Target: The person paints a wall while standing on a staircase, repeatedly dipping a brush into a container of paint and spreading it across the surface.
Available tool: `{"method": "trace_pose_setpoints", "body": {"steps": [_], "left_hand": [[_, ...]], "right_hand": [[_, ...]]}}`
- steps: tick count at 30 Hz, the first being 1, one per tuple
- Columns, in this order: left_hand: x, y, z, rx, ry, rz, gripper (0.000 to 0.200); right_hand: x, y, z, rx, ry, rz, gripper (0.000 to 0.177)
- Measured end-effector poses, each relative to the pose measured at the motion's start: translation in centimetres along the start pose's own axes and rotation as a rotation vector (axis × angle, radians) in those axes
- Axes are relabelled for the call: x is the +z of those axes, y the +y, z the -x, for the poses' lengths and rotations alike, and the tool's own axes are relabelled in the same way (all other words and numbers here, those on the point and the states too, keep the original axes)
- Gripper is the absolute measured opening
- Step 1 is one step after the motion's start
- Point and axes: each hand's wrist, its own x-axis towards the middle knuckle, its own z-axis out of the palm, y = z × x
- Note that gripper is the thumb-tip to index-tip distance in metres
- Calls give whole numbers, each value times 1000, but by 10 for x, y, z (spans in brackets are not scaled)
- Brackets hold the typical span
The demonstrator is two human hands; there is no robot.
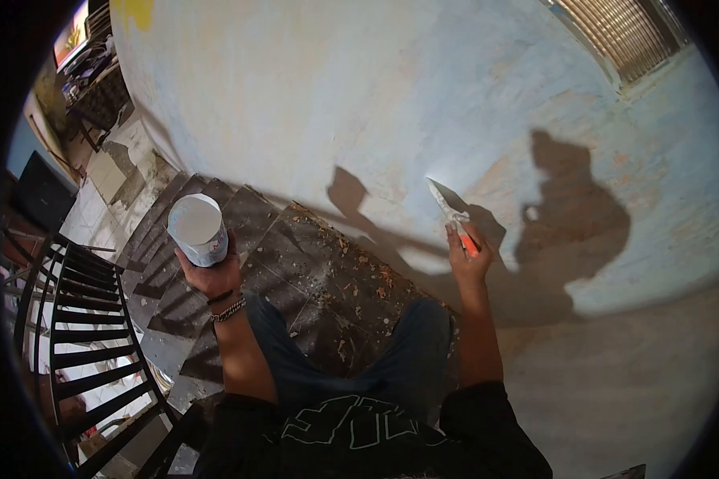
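A: What fills the view?

B: A pale blue wall (311, 96), patchy and worn, with shadows across it. Below it is a dark tiled stair landing (327, 279) littered with flakes, and a black metal railing (80, 319) at the left.

A: And the hands?

B: The left hand (208, 275) is curled around a white tub (197, 230), upright over the steps. The right hand (467, 259) is clenched on a putty knife (449, 203).

A: The knife?

B: Orange handle, blade smeared white, pointing up at the wall. I can't tell if it touches.
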Motion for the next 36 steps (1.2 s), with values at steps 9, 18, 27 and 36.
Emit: {"method": "trace_pose_setpoints", "body": {"steps": [9, 18, 27, 36], "left_hand": [[-8, 0, 1, -18, -62, -24, 56], [-1, 9, 10, -17, 4, -35, 56], [-7, 3, 8, -59, -46, 73, 53], [-6, 3, 9, -57, -42, 37, 54]], "right_hand": [[92, 43, 15, -155, -155, 318, 26], [31, -63, -39, -418, 153, 169, 22], [152, 28, 21, -149, -152, 235, 19], [39, -95, -66, -481, 125, 141, 21]]}}
